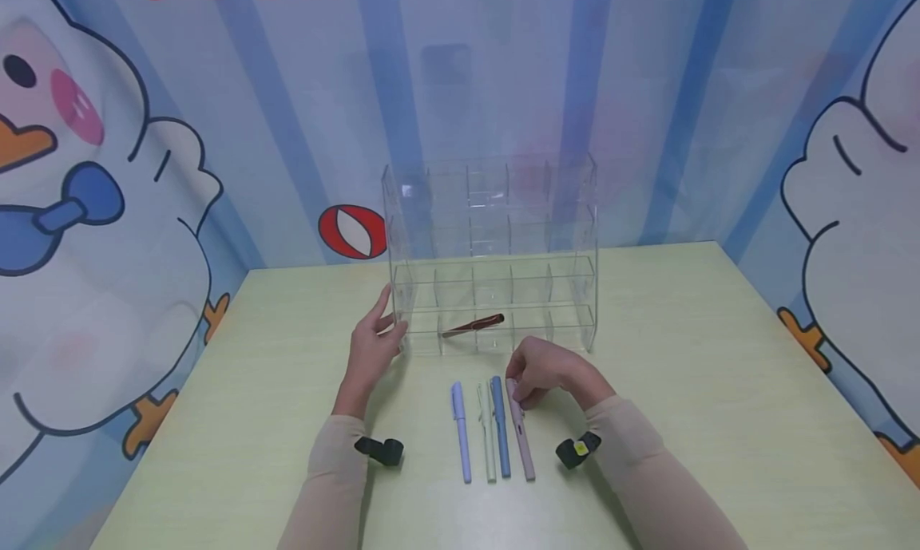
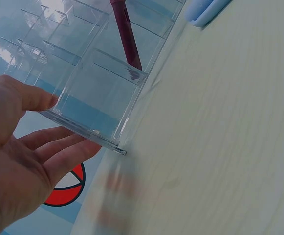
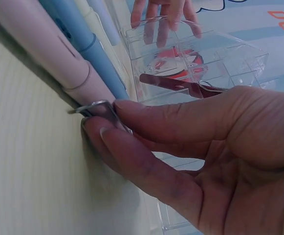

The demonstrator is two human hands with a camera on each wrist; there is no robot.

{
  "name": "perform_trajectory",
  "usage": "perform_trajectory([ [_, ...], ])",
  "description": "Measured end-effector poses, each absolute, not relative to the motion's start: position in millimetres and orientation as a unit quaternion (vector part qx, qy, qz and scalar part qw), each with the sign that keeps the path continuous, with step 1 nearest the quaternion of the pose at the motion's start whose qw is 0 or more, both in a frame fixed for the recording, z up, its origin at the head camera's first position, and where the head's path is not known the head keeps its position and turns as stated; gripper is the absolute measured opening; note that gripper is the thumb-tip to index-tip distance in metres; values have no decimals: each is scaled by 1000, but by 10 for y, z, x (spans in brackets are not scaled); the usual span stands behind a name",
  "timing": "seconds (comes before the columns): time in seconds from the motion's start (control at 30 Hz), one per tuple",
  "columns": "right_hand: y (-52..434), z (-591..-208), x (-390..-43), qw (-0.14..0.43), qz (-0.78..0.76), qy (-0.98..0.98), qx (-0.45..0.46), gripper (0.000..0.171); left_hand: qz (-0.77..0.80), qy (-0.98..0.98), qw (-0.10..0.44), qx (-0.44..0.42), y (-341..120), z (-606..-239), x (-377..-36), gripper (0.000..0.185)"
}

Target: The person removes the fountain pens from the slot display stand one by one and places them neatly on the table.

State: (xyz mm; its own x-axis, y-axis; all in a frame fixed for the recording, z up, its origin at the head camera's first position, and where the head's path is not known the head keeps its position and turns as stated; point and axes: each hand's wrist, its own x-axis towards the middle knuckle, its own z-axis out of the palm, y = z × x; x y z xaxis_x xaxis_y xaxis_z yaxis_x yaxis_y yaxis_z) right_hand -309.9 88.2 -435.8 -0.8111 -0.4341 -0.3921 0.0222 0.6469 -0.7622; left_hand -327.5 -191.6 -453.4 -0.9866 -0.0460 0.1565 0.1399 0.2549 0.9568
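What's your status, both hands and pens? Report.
Left hand steadying rack. Right hand pinching pink pen. Three pens beside it. Nothing blocking.

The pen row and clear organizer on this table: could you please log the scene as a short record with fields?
Surface: pale green table
Organizer: clear acrylic organizer, upright, many compartments
Inside it: dark red pen, tilted in the bottom row
Pen row: lavender pen, pale green pen, blue pen, pink pen
Left hand: fingers straight against the organizer's left side
Right hand: pinches the pink pen's top end
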Motion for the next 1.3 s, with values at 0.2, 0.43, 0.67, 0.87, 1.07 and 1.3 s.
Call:
perform_trajectory([
  [0.2,881,-4357,-3095,281,-404,862,-121,18,-618,-783,64,-33,-1870,-4351,-3155,62],
  [0.43,887,-4360,-3106,278,-404,863,-120,15,-610,-788,70,-39,-1843,-4287,-3103,62],
  [0.67,891,-4371,-3116,274,-400,866,-123,29,-613,-786,67,-38,-1844,-4296,-3109,62],
  [0.87,901,-4359,-3111,272,-402,865,-128,32,-610,-789,66,-34,-1850,-4311,-3114,62],
  [1.07,918,-4332,-3123,272,-404,864,-126,36,-614,-786,65,-29,-1904,-4466,-3239,62],
  [1.3,934,-4286,-3115,263,-392,873,-123,38,-605,-792,80,-27,-1922,-4578,-3296,63],
])
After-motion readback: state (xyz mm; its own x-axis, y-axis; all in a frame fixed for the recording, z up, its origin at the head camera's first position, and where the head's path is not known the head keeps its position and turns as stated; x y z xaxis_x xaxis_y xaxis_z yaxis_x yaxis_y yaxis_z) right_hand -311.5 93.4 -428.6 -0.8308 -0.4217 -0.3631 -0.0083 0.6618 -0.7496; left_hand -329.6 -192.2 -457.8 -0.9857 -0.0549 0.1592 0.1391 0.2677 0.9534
